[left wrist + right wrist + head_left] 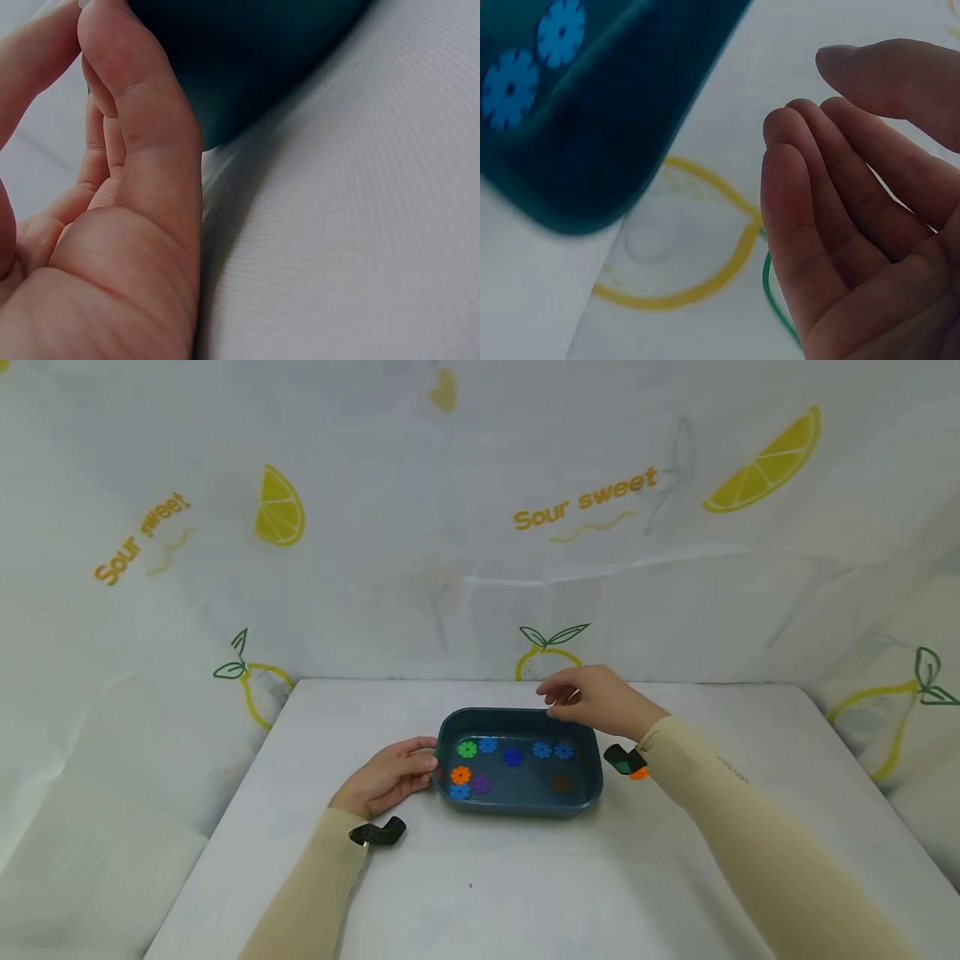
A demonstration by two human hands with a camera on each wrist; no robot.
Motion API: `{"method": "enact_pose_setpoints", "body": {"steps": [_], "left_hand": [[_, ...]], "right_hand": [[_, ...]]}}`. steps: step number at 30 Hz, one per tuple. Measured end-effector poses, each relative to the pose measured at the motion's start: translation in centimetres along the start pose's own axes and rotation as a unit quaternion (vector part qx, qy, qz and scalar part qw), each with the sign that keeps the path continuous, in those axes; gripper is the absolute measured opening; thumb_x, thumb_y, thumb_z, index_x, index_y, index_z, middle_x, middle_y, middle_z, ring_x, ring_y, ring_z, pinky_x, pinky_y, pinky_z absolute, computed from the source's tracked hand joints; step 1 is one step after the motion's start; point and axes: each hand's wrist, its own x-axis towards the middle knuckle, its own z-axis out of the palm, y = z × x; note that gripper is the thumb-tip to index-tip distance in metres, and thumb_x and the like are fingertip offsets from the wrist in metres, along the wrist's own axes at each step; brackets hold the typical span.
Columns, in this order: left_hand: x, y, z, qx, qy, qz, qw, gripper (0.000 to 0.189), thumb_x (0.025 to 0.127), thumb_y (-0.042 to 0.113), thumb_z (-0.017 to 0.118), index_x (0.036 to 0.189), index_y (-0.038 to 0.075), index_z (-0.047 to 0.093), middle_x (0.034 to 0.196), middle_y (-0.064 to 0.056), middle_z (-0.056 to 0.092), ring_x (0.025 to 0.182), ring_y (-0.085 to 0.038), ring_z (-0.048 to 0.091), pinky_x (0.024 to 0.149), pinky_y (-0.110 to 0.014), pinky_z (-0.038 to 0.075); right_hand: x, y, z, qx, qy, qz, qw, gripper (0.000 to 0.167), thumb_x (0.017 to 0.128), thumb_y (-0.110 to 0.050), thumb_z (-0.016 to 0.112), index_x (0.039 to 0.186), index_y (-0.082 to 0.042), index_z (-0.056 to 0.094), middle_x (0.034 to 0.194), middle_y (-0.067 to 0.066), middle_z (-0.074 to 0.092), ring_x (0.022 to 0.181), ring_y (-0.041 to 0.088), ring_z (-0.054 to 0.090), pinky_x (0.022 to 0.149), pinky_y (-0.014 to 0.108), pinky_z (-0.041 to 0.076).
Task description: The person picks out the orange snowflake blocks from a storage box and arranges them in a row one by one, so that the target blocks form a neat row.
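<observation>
A dark teal tray (517,807) lies on the table with several notched plastic discs in it. Among them are a green disc (467,749), an orange disc (461,775), a purple disc (481,785), a dark blue disc (512,757) and a brown disc (562,783); the lighter blue discs (561,31) also show in the right wrist view. My left hand (393,774) rests at the tray's left end, its thumb (139,112) against the outer wall and fingers relaxed. Over the back right corner, my right hand (600,700) is raised with loosely bent fingers and holds nothing.
Right of the tray, another orange disc (639,773) lies on the white table (480,893), partly hidden by the black wrist device (624,759). A white cloth with lemon prints (405,527) hangs behind the table and along its sides.
</observation>
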Motion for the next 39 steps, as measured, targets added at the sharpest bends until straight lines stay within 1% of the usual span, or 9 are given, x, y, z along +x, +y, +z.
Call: {"method": "enact_pose_setpoints", "body": {"steps": [6,9,12,15,20,25,30,33,39], "left_hand": [[0.1,0.1,-0.1,-0.006,-0.002,0.001,1.0000,0.049,0.105,0.011,0.071,0.149,0.004,0.051,0.112,-0.004,0.072,0.091,-0.012,0.069,0.085,-0.020,0.062],[0.0,0.0,-0.2,-0.007,-0.009,0.004,0.9999,0.052,0.104,0.011,0.072,0.150,0.003,0.050,0.112,-0.003,0.072,0.089,-0.011,0.068,0.084,-0.020,0.062],[-0.1,0.0,-0.2,-0.012,-0.013,0.005,0.9998,0.052,0.105,0.010,0.071,0.151,0.001,0.048,0.110,-0.002,0.072,0.086,-0.010,0.067,0.083,-0.019,0.062],[-0.1,0.0,-0.1,-0.015,-0.016,0.006,0.9997,0.052,0.105,0.009,0.069,0.152,0.001,0.047,0.109,-0.002,0.072,0.086,-0.010,0.067,0.082,-0.019,0.061],[-0.1,0.0,0.0,-0.012,-0.023,0.008,0.9996,0.049,0.106,0.008,0.068,0.151,0.001,0.049,0.109,-0.002,0.071,0.085,-0.010,0.066,0.082,-0.019,0.061],[0.2,0.0,-0.3,-0.005,-0.026,0.014,0.9995,0.045,0.107,0.007,0.067,0.149,0.002,0.052,0.107,-0.002,0.071,0.084,-0.010,0.065,0.080,-0.019,0.060],[0.5,-0.1,-0.4,-0.005,-0.031,0.015,0.9994,0.046,0.108,0.005,0.064,0.152,0.003,0.050,0.107,0.000,0.071,0.083,-0.008,0.066,0.079,-0.019,0.060],[0.5,-0.1,-0.4,-0.005,-0.033,0.018,0.9993,0.047,0.108,0.005,0.063,0.153,0.002,0.048,0.105,0.001,0.070,0.083,-0.007,0.066,0.079,-0.019,0.060],[0.3,0.0,-0.5,-0.016,-0.031,0.016,0.9993,0.047,0.107,0.004,0.064,0.151,0.002,0.048,0.102,0.001,0.071,0.082,-0.008,0.067,0.078,-0.019,0.060]], "right_hand": [[2.2,-2.2,2.8,-0.001,-0.069,-0.026,0.9973,0.032,0.100,-0.016,0.077,0.130,-0.007,0.075,0.112,0.001,0.078,0.099,0.014,0.072,0.096,0.039,0.063],[3.3,-2.9,4.6,-0.009,-0.111,-0.031,0.9933,0.032,0.100,-0.017,0.078,0.130,-0.007,0.076,0.111,0.001,0.078,0.099,0.012,0.070,0.095,0.036,0.062],[4.4,-3.5,6.4,-0.018,-0.146,-0.033,0.9886,0.032,0.100,-0.016,0.078,0.130,-0.007,0.075,0.114,0.005,0.078,0.100,0.012,0.069,0.096,0.035,0.062],[5.5,-3.7,8.2,-0.032,-0.166,-0.039,0.9848,0.030,0.099,-0.016,0.079,0.128,-0.007,0.076,0.115,0.005,0.078,0.099,0.011,0.068,0.094,0.033,0.062],[6.8,-4.0,10.6,-0.046,-0.179,-0.049,0.9816,0.024,0.097,-0.016,0.082,0.120,-0.012,0.080,0.106,-0.002,0.078,0.093,0.009,0.067,0.092,0.032,0.062],[7.3,-4.6,12.1,-0.057,-0.191,-0.057,0.9783,0.020,0.095,-0.018,0.084,0.115,-0.014,0.082,0.101,-0.007,0.079,0.090,0.004,0.069,0.091,0.029,0.061],[7.4,-5.3,12.8,-0.044,-0.189,-0.059,0.9792,0.018,0.091,-0.014,0.087,0.108,-0.010,0.083,0.093,-0.005,0.078,0.084,0.008,0.068,0.085,0.031,0.062],[7.5,-5.5,13.1,-0.049,-0.182,-0.056,0.9805,0.017,0.091,-0.014,0.088,0.106,-0.010,0.082,0.092,-0.004,0.077,0.083,0.009,0.066,0.085,0.031,0.062],[7.8,-5.7,13.6,-0.057,-0.174,-0.046,0.9820,0.014,0.091,-0.014,0.089,0.103,-0.012,0.081,0.090,-0.006,0.075,0.083,0.010,0.066,0.084,0.030,0.061]]}}
